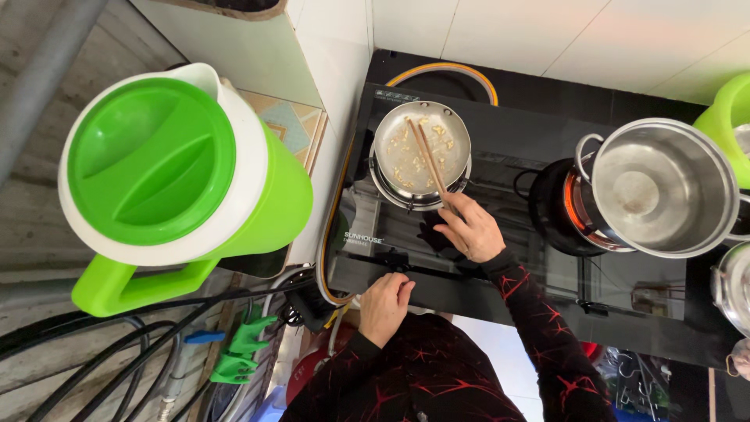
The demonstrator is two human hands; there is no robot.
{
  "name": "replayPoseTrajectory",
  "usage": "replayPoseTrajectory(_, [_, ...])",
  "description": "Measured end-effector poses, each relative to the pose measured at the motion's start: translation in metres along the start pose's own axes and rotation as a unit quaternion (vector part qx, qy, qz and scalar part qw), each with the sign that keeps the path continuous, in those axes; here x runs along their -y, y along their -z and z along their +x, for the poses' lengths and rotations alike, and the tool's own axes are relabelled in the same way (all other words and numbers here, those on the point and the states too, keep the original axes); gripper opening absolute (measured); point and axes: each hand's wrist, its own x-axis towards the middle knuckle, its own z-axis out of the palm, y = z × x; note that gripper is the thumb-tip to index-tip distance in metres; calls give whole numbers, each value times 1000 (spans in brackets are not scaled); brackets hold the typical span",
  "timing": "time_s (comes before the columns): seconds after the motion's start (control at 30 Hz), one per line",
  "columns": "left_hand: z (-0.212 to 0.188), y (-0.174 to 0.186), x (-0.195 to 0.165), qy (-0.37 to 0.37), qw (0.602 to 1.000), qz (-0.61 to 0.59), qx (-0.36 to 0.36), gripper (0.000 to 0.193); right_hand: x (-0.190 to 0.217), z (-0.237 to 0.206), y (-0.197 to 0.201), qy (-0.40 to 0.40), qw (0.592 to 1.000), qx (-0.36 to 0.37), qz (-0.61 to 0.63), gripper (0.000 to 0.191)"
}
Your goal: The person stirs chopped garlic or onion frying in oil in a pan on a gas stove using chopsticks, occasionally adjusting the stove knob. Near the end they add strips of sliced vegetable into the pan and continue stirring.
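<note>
Beside our big green plastic lidded jug (176,176), our right hand (471,232) fingers grip wooden chopsticks (428,160) in a small steel pan (422,152); left hand (384,305) fingers curl on the black stove's (500,258) front edge.

Pretty cramped kitchen corner: white tiled wall (547,31) behind a glossy black bench (547,101), a grey concrete wall (31,195) on the left with black cables (94,352) trailing down it. Light's bright and even.
</note>
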Motion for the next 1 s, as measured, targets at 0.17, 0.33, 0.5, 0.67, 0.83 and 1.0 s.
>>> replayPoseTrajectory(0.17, [-2, -2, 2, -6, 1000, -1, 8, 15, -3, -6, -3, -2, 1000, 2, -11, 56])
replayPoseTrajectory(0.33, [-2, -3, 2, 3, 1000, 4, 17, 16, -5, -5, -2, -6, 999, 20, -25, 52])
replayPoseTrajectory(0.5, [-2, -1, 3, -2, 1000, 3, 14, 15, -6, -2, -2, 1, 997, 42, -70, 41])
replayPoseTrajectory(0.67, [-3, -1, 1, 3, 1000, -3, 18, 15, -10, -3, -4, 17, 995, 51, -82, 41])
replayPoseTrajectory(0.83, [0, 0, -2, -18, 1000, -7, 11, 14, -10, -5, -6, 12, 996, 57, -67, 46])
replayPoseTrajectory(1.0, [0, 1, -1, -3, 1000, -10, 22, 15, -11, -6, -5, 13, 997, 49, -54, 46])
